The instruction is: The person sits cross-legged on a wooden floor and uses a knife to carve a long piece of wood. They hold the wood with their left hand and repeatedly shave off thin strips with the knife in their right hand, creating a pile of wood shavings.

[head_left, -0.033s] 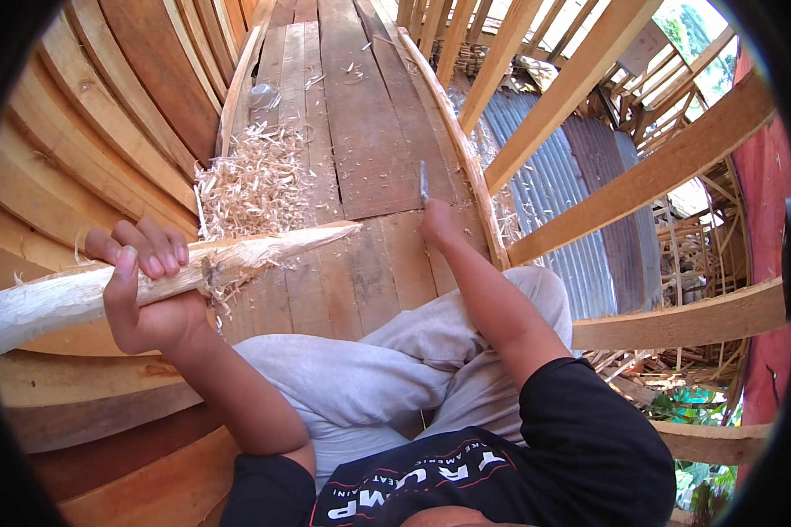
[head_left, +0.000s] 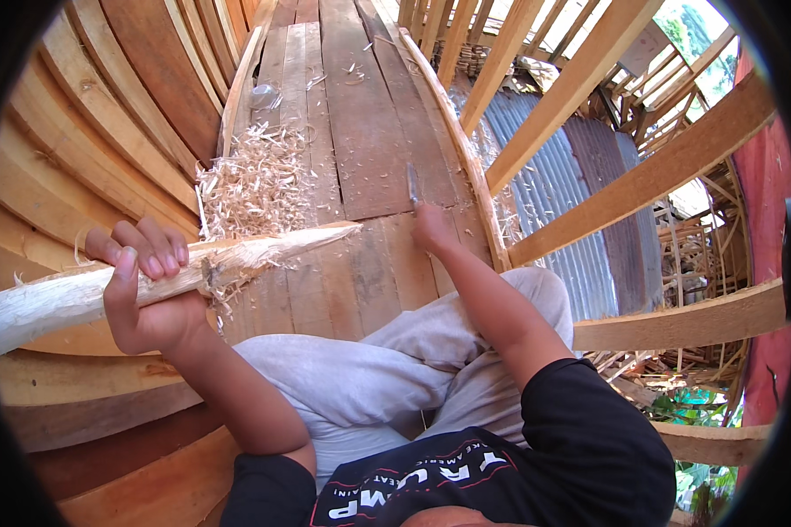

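My left hand (head_left: 156,303) is closed round a pale, peeled wooden pole (head_left: 48,301). The pole comes in from the left edge, and its roughly whittled end tapers to a point over the floorboards. Frayed fibres and curls hang where the cut part begins, just beyond my fingers. To the right, apart from the pole's tip, my right hand (head_left: 432,230) is closed on a knife (head_left: 413,183). Its narrow blade points away from me, and my fingers hide the handle.
A heap of wood shavings (head_left: 257,180) lies on the plank floor (head_left: 373,167) beyond the pole. Behind it stands a clear plastic cup (head_left: 264,97). Wooden slats (head_left: 105,114) line the left; a slatted railing (head_left: 554,92) runs along the right, above corrugated metal sheets (head_left: 545,193).
My right hand has shifted slightly left with the knife, toward the pole's tip, and the blade tilts a little more to the left. My left hand and the pole stay put.
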`<move>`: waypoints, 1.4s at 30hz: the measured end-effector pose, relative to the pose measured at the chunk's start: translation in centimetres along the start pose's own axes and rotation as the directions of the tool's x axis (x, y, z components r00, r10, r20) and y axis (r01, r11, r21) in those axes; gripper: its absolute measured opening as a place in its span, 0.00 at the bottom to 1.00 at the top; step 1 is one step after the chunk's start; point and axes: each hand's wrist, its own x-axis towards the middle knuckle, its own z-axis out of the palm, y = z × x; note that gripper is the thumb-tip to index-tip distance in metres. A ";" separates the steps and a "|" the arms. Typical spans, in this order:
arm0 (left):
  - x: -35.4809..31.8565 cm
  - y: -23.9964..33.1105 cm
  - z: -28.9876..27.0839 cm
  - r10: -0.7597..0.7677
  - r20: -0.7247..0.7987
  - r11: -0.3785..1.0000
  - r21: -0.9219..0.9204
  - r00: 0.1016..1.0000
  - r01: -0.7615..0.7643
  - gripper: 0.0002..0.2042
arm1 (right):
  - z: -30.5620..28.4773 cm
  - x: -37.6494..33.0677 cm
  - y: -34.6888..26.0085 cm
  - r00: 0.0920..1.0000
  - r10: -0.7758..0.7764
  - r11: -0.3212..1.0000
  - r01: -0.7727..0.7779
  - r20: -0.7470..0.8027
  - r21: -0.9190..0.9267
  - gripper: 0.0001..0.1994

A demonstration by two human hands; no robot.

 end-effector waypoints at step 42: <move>0.5 1.5 -2.2 -0.177 -0.097 0.978 0.098 0.979 0.186 0.08 | 2.8 -6.4 -14.2 0.932 -0.309 0.951 0.298 0.187 0.086 0.06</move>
